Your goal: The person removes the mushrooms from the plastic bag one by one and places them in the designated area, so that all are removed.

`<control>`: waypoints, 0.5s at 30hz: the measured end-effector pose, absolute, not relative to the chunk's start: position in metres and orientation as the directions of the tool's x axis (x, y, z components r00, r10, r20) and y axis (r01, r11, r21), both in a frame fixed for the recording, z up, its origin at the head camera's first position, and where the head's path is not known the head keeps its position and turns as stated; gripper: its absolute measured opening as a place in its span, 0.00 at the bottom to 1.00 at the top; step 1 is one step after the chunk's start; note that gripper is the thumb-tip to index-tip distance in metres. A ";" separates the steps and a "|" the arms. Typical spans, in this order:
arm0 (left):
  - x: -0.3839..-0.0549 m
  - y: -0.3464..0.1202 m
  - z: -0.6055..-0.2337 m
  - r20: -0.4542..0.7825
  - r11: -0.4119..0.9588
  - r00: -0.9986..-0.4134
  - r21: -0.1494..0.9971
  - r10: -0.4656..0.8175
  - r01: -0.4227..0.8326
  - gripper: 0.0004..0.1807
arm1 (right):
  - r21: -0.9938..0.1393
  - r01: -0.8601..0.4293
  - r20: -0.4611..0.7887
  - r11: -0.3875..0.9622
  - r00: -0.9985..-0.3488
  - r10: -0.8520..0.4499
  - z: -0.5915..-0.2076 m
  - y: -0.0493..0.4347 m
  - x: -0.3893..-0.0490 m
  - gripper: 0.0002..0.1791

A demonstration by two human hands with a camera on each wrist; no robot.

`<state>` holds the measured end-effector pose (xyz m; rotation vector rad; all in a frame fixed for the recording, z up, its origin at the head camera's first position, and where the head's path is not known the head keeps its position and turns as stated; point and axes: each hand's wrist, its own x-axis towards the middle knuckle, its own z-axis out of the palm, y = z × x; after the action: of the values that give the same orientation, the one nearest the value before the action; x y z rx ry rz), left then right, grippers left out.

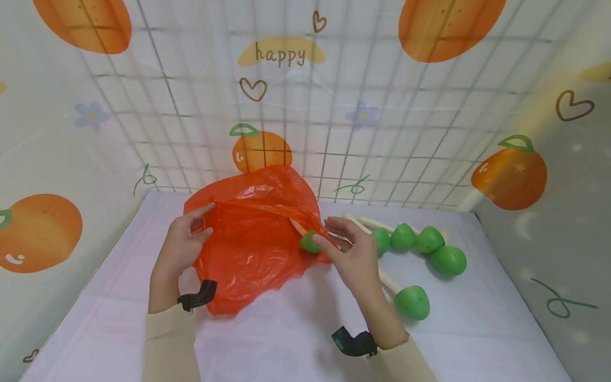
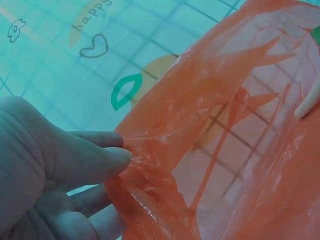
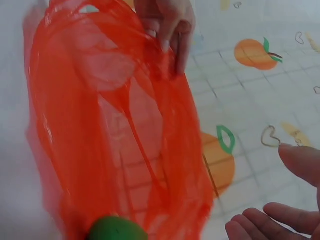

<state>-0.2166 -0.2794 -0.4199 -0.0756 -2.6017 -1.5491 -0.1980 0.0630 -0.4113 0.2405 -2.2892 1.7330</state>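
Note:
A thin red plastic bag (image 1: 248, 249) stands spread on the white table, its mouth facing up. My left hand (image 1: 179, 244) pinches the bag's left rim between thumb and fingers, shown closely in the left wrist view. At the bag's right side lies a green-headed stick (image 1: 310, 242), its pale shaft (image 2: 307, 105) pointing into the mouth. My right hand (image 1: 353, 252) is beside that green head; the right wrist view shows its fingers (image 3: 270, 225) extended, the thumb spread away and nothing between them.
Several more green-headed sticks (image 1: 430, 240) with dark specks lie in a row right of my right hand. Another one (image 1: 412, 303) lies nearer, by the right wrist. A wire grid (image 1: 334, 159) stands behind the table, covered by a printed cloth (image 1: 200, 58).

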 end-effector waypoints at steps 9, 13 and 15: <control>-0.215 -0.281 -0.418 0.126 0.477 -0.992 0.873 -0.015 0.103 0.31 | -0.905 -0.270 0.272 0.330 -0.961 -0.042 -0.437 0.026 -0.206 0.30; -0.216 -0.282 -0.419 0.133 0.471 -0.991 0.875 -0.011 0.112 0.31 | -0.884 -0.235 0.241 0.403 -0.970 -0.037 -0.452 0.020 -0.213 0.33; -0.217 -0.282 -0.420 0.135 0.468 -0.991 0.876 -0.010 0.115 0.31 | -0.872 -0.211 0.224 0.441 -0.974 -0.023 -0.457 0.019 -0.216 0.34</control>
<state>-0.2167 -0.2819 -0.4195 -0.0932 -2.5862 -1.5574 -0.2162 0.0189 -0.4570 0.2064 -2.5104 1.5584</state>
